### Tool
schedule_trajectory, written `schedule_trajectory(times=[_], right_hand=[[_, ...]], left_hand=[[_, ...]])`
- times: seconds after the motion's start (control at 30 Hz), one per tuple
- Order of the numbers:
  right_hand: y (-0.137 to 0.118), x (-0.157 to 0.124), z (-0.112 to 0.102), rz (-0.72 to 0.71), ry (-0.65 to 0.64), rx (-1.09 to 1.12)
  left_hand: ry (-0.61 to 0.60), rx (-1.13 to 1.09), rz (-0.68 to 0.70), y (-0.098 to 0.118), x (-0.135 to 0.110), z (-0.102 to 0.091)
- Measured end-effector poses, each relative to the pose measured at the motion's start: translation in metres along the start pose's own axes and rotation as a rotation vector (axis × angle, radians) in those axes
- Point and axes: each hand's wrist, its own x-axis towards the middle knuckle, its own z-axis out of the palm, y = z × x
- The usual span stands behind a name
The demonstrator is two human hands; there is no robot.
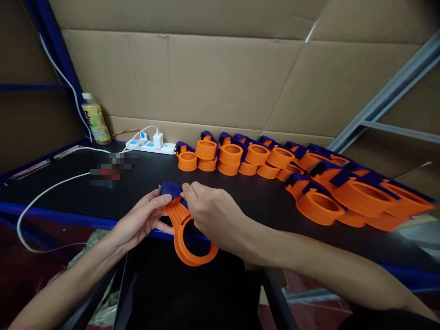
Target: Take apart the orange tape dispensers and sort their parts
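Both my hands hold one orange plastic ring piece (187, 245) with a dark blue cap (171, 188) at its top, just in front of the black table's near edge. My left hand (142, 220) pinches the blue cap from the left with thumb and fingers. From the right, my right hand (211, 211) grips the same piece, fingers over the blue cap and the orange neck. The ring hangs downward, below the table edge.
A long row of several like orange-and-blue pieces (275, 160) runs along the black table (85, 192) from centre to right. At the back left stand a drink bottle (95, 118) and a white power strip (151, 145) with cables. Cardboard walls the back.
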Motion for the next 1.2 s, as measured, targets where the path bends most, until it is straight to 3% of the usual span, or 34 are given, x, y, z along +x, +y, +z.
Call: schedule_trajectory(times=[0.13,0.33,0.53,0.7,0.87,1.1,1.2], right_hand=[[0.017,0.006,0.005,0.169,0.000,0.197],[0.052,0.026,0.027,0.270,0.074,0.704],[0.068,0.049,0.068,0.448,-0.216,1.295],[0.045,0.066,0.089,0.458,-0.200,1.262],[0.031,0.083,0.098,0.436,-0.145,1.051],[0.024,0.096,0.102,0.434,-0.079,0.760],[0.020,0.100,0.103,0.418,-0.068,0.711]], left_hand=[[-0.008,-0.007,0.015,0.003,-0.007,-0.001],[0.013,-0.046,0.084,0.009,-0.016,-0.015],[-0.045,-0.263,0.098,0.005,-0.020,-0.023],[-0.074,-0.352,0.163,-0.004,-0.016,-0.019],[-0.132,-0.381,0.157,-0.006,-0.015,-0.026],[-0.103,-0.350,0.183,-0.007,-0.015,-0.023],[-0.029,-0.308,0.138,-0.007,-0.017,-0.020]])
